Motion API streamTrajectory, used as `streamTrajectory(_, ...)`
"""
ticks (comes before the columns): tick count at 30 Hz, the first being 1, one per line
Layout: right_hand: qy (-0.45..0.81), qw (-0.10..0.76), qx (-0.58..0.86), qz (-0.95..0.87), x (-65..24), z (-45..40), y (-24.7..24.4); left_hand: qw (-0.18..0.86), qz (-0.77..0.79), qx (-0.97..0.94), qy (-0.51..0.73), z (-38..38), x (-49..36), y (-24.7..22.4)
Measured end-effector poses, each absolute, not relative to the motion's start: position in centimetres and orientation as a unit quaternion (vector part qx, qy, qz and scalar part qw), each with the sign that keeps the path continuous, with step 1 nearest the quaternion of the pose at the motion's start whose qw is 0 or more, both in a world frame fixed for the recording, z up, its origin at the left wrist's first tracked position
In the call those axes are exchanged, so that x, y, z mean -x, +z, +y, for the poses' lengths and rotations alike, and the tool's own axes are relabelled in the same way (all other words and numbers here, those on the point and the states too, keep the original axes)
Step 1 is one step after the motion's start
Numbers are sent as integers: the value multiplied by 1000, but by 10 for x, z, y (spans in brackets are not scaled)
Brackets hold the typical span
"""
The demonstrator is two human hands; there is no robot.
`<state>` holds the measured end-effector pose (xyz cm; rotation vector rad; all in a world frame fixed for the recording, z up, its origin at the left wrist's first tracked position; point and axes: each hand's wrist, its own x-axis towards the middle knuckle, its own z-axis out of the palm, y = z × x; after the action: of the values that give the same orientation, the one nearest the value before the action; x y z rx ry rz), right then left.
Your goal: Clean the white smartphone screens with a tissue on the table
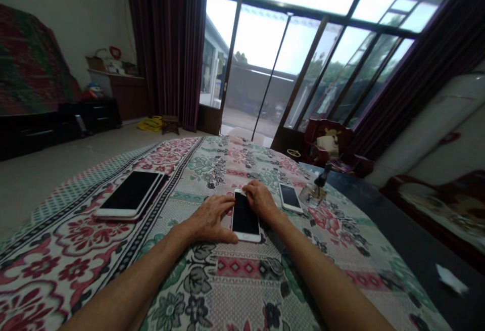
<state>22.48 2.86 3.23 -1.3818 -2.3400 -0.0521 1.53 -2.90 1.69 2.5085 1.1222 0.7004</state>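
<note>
A white-framed smartphone (245, 218) with a dark screen lies face up on the flowered tablecloth, between my two hands. My left hand (212, 218) grips its left edge, thumb near the lower corner and fingers higher up. Curled over the top right corner, the fingers of my right hand (260, 200) hold the same phone; their tips are partly hidden. A smaller white phone (290, 198) rests to the right of my right hand. On the left, a stack of larger white tablets or phones (131, 193) lies with a dark screen on top.
A clear glass container with a dark top (316, 192) stands beyond the small phone. The tablecloth (246, 283) covers a rounded table. Carved wooden chairs (322, 141) stand right, near glass doors (261, 73). A yellow bag (150, 123) lies on the floor, and white paper (451, 279) lies at right.
</note>
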Motion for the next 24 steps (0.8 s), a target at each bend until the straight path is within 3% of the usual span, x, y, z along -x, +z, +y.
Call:
streamTrajectory(15, 55, 230, 398, -886, -238, -75, 39, 156, 390, -872, 251, -28, -16, 16)
streamTrajectory(24, 25, 237, 436, -868, -246, -12, 36, 145, 403, -874, 230, -30, -17, 19)
